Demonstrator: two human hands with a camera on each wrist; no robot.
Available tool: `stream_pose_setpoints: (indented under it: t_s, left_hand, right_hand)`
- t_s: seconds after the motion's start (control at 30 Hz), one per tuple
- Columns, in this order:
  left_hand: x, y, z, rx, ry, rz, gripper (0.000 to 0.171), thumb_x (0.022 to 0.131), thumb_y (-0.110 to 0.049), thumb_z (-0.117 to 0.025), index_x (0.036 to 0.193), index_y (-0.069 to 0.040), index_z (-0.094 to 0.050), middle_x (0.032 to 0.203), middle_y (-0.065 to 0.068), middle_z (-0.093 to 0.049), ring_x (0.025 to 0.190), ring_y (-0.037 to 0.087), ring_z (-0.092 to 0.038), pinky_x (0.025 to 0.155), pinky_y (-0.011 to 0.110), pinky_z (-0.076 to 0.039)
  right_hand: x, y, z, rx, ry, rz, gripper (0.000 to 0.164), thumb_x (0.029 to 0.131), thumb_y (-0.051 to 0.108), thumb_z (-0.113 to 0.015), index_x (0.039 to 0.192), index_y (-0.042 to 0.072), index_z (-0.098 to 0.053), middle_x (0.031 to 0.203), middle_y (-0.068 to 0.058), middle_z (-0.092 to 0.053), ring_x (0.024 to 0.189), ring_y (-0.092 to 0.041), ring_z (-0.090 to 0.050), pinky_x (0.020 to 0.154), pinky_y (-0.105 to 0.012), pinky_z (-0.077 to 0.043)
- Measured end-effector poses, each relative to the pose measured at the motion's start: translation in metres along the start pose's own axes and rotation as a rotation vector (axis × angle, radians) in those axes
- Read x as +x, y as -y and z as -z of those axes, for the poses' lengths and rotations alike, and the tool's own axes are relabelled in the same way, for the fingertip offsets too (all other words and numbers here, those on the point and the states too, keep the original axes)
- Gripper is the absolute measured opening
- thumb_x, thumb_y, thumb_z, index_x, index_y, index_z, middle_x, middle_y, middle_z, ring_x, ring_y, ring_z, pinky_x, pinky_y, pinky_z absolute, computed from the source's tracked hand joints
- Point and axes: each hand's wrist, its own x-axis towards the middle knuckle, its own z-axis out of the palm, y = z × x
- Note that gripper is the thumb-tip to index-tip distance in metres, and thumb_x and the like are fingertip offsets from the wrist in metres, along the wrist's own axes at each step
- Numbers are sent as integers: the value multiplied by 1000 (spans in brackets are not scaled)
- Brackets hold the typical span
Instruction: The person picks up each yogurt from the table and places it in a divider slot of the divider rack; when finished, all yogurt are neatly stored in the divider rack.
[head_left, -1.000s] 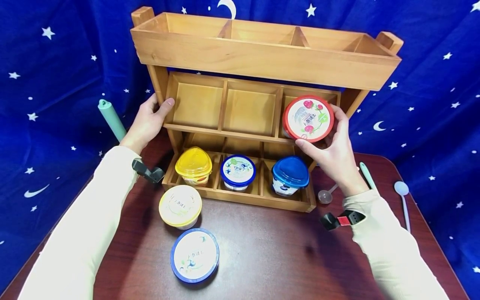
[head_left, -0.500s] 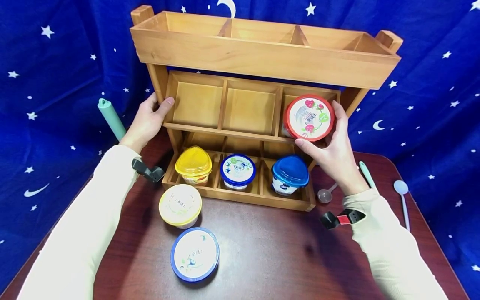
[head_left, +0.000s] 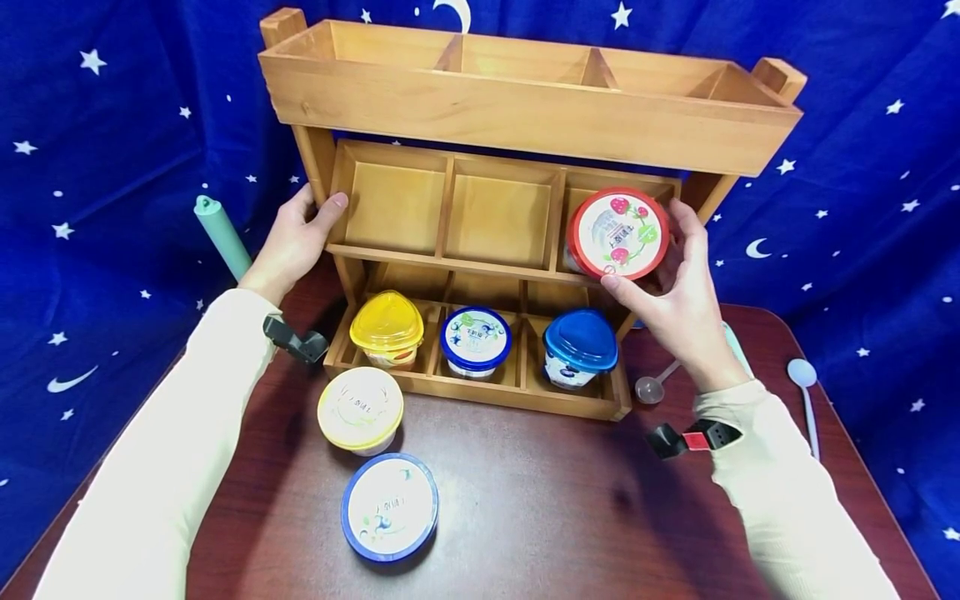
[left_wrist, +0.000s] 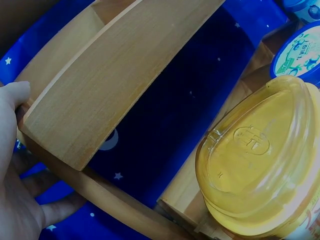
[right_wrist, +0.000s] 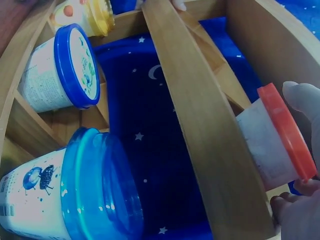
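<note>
A three-tier wooden rack with divided trays stands on the table. My left hand holds the left end of its middle tray, thumb in front; the left wrist view shows fingers behind the side post. At that tray's right compartment, my right hand grips a red-lidded tub with strawberries printed on top. The tub's base sits inside the compartment in the right wrist view, partly hidden. Below, the bottom tray holds a yellow-lidded cup, a round blue-lidded tub and a blue domed-lid cup.
On the table before the rack stand a yellow-rimmed tub and a blue-rimmed tub. A clear scoop and a pale spoon lie to the right. A green cylinder leans at left, against a starry blue cloth.
My right hand has shifted slightly rightward around the red-lidded tub, its thumb lower on the rim. The tub barely moves, and my left hand stays on the rack.
</note>
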Motion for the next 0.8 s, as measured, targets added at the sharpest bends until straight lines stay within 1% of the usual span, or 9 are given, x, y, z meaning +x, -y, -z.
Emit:
stream_pose_setpoints:
  t_s: [0.1,0.2,0.27,0.43,0.47,0.63,0.8]
  left_hand:
    - [0,0,0,-1,-1,-3,54,101,-47,-49,142,-12,-48,131,13,-56,110,16,-55,103,33,-41]
    - [0,0,0,-6,-3,-4,54,101,-47,-50,142,-12,-48,130,13,-57,110,15,-55,102,33,-41]
    - [0,0,0,-7,-4,-4,54,101,-47,-50,142,-12,-48,130,13,-57,109,15,-55,102,33,-41]
    - [0,0,-1,-7,-1,1,55,100,-48,-50,142,-13,-48,131,13,-57,110,15,-55,103,33,-41]
    - [0,0,-1,-7,-1,2,55,100,-48,-50,142,-13,-48,130,13,-57,110,15,-55,103,33,-41]
    - [0,0,-1,-4,-4,1,54,101,-48,-49,141,-13,-49,129,12,-57,108,14,-56,101,32,-42]
    - [0,1,-1,-2,-5,-5,53,101,-47,-49,141,-12,-49,128,13,-58,107,13,-56,99,31,-43]
  right_hand:
    - [-1,3,3,-20,0,25,96,78,-3,-77,153,14,-19,155,-7,-29,140,-19,-37,110,-14,-34]
    - [-3,7,6,-50,0,43,95,78,-3,-77,153,13,-21,157,-8,-28,144,-19,-32,114,-17,-30]
    - [-5,11,8,-27,-3,54,94,78,-4,-77,153,12,-23,158,-9,-30,145,-20,-32,115,-18,-28]
    - [-13,20,9,106,-16,107,93,74,-13,-76,151,9,-27,156,-10,-34,147,-20,-29,119,-23,-24]
    - [-14,22,8,114,-16,120,93,74,-13,-76,150,8,-28,156,-10,-34,147,-20,-28,119,-24,-24]
    - [-19,33,8,69,-7,173,93,73,-13,-77,150,7,-29,155,-9,-34,147,-19,-27,121,-25,-21]
    - [-27,41,2,114,31,233,93,70,-21,-74,149,3,-31,154,-14,-36,147,-22,-28,121,-28,-20]
